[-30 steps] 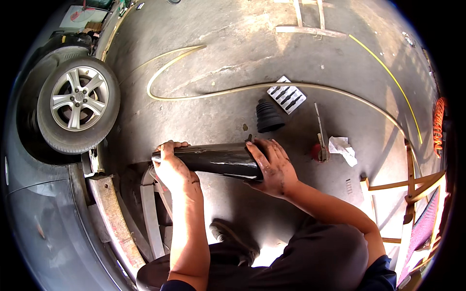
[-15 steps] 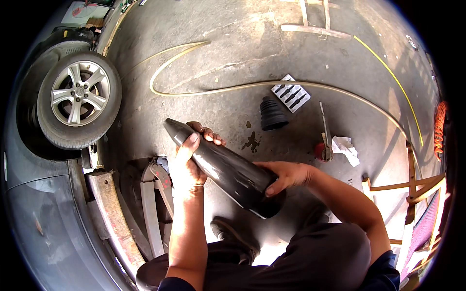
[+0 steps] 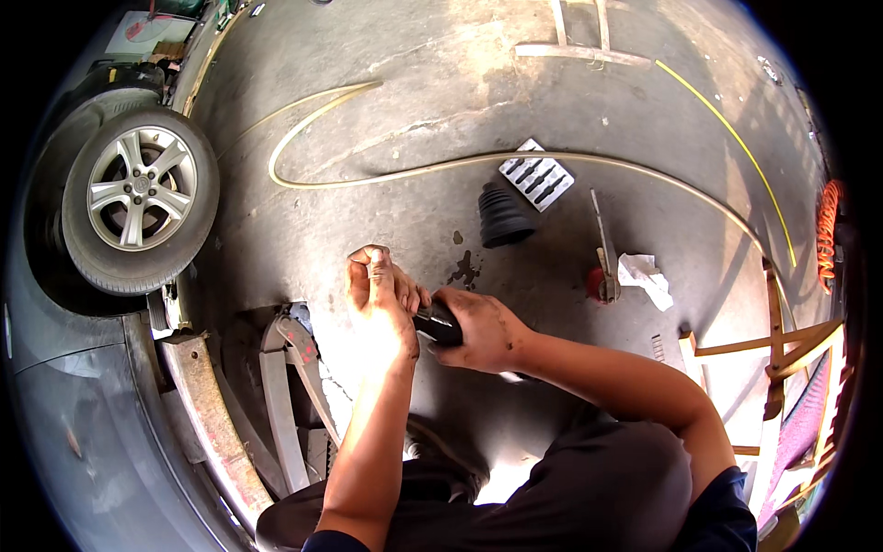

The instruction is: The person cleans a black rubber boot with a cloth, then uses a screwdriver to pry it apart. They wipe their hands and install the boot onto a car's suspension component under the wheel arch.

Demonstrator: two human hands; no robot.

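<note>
My right hand (image 3: 483, 331) grips a glossy black cone (image 3: 440, 324). Only a short dark part of it shows between my hands; the rest is hidden by the right hand or lost in shadow below. My left hand (image 3: 382, 299) is right beside it, thumb up and fingers curled together, the fingertips close to or touching the cone. Whatever may be inside those fingers is hidden. Ahead on the concrete floor lies a black ribbed rubber boot (image 3: 504, 216), with a white tray (image 3: 558, 172) of dark slim pieces behind it.
A red can (image 3: 598, 285) with a stick-like tool in it stands beside crumpled white paper (image 3: 647, 279). A pale hose (image 3: 405, 173) curves across the floor. At left is a car with a wheel (image 3: 143, 198); a grey metal jack (image 3: 280, 396) is close by. Wooden frames (image 3: 782, 354) stand at right.
The cone has swung from lying diagonally across both hands to mostly hidden. My right hand has moved up and left, close to the left hand. The left hand no longer wraps visibly around the cone.
</note>
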